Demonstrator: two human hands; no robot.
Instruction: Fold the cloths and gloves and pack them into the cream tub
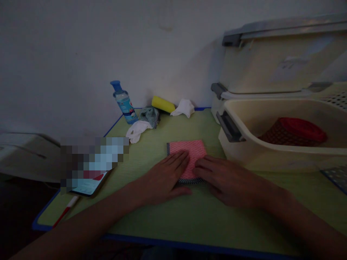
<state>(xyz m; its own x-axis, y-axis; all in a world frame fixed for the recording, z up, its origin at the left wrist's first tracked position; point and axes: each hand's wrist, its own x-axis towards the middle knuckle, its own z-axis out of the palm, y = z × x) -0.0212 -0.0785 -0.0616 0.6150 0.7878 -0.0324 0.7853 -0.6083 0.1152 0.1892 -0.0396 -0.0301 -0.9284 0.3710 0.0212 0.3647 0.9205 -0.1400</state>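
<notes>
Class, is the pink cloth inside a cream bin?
No, the pink cloth lies on the green table, with the left hand and the right hand on it.

Readable text: none you can record with certainty. The bottle (pixel 124 103) at the far left of your bench (pixel 146 224) carries a blue printed label (pixel 127 109); its brand and lettering are too small and dim to make out. The upright cream panel (pixel 255 68) behind the bin (pixel 284 159) at your right bears a pale patch (pixel 290 68) with a faint dark mark, characters indeterminate. The lit screen (pixel 88 184) at your left is largely pixelated and illegible.
</notes>
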